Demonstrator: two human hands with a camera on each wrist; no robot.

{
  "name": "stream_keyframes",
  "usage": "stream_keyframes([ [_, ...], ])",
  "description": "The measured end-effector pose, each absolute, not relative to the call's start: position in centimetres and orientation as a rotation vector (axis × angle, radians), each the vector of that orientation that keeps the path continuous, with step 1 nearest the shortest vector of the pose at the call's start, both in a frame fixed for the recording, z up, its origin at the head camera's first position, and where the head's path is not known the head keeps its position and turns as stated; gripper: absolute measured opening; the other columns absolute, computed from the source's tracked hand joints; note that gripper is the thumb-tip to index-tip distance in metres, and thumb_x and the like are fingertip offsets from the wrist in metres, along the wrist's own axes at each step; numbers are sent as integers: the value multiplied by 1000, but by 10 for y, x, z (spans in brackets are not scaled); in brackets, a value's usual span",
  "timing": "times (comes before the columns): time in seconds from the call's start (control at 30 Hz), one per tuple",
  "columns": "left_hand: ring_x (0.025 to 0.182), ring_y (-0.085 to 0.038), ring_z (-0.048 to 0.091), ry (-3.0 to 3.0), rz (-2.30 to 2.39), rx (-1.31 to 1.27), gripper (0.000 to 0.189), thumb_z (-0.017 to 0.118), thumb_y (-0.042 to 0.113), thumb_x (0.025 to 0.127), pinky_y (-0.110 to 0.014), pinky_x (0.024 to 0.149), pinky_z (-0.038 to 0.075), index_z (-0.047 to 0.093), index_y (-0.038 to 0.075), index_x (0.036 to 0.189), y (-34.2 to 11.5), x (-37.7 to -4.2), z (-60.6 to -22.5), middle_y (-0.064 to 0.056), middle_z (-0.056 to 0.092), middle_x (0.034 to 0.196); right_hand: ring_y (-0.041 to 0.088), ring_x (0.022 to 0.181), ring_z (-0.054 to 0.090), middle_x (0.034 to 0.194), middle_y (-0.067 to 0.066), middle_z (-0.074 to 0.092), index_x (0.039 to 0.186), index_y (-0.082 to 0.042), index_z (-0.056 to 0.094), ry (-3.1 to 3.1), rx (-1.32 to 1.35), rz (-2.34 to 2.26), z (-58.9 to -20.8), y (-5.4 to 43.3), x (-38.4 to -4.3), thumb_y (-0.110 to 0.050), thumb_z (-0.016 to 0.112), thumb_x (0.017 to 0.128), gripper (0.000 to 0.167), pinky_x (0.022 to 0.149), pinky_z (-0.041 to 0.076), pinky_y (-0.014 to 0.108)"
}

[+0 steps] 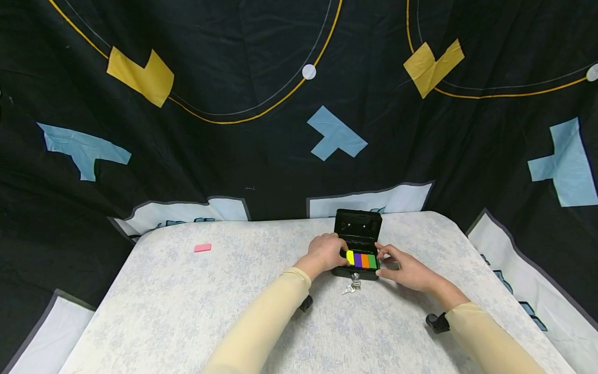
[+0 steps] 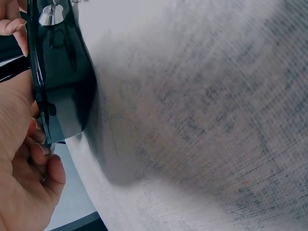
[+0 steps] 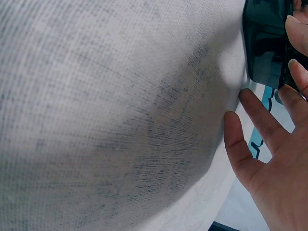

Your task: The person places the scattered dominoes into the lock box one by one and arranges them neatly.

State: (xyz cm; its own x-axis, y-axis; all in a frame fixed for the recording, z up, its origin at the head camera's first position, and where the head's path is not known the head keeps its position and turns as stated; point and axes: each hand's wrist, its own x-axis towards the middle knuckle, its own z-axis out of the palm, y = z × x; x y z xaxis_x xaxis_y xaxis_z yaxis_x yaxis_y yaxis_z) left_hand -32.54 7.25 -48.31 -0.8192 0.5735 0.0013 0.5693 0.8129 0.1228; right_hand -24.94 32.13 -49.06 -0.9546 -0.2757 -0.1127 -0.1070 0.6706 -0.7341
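A small black cash box (image 1: 357, 273) stands with its lid (image 1: 358, 223) raised. Yellow (image 1: 350, 257), purple (image 1: 357, 259), orange (image 1: 365, 261) and green blocks (image 1: 372, 261) lie side by side inside it. At the box's left end, my left hand (image 1: 324, 252) pinches the yellow block between thumb and index finger; its other fingers (image 2: 55, 175) curl outside the box wall. My right hand (image 1: 406, 270) touches the right end with thumb and index finger near the corners. Its remaining fingers (image 3: 264, 120) spread out beside the box. Keys (image 1: 349, 289) hang from the front lock (image 1: 356, 278).
A flat pink block (image 1: 203, 248) lies alone on the left part of the table. Pale patterned cloth covers the table (image 1: 154, 311). Behind it hangs a black curtain (image 1: 233, 161) with yellow, blue and white shapes. Black wrist cameras (image 1: 437, 323) sit under the sleeves.
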Motion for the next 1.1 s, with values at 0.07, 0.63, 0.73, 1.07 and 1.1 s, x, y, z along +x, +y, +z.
stream_keyframes([
  [0.07,96,-16,61,2958,174,927,42,79,52,86,-31,77,50,76,29,121,73,-325,-483,6,63,104,40,132,52,165,15,28,118,-11,49,2673,-316,-1154,-490,321,-249,-34,72,97,39,109,37,61],
  [0.63,96,-16,59,2950,97,913,39,80,45,88,-32,80,49,76,26,121,78,-322,-481,5,64,106,39,131,53,165,15,28,118,-10,50,2678,-343,-1167,-491,322,-248,-33,72,97,38,108,37,60],
  [0.73,94,-16,59,2948,92,912,37,80,44,88,-31,80,49,77,26,120,78,-320,-479,5,64,104,39,131,53,165,16,29,118,-10,50,2679,-351,-1169,-491,322,-248,-32,72,97,37,108,37,60],
  [1.07,97,-16,59,2943,93,902,35,79,43,89,-34,85,48,77,25,119,79,-319,-478,5,65,105,39,131,53,165,16,29,119,-10,50,2689,-340,-1149,-490,321,-248,-31,72,98,37,108,37,61],
  [1.1,98,-16,59,2942,93,901,35,79,43,89,-34,85,48,77,25,120,79,-319,-478,5,65,106,39,131,53,165,16,29,119,-10,50,2690,-337,-1148,-489,321,-248,-31,72,98,37,108,37,61],
])
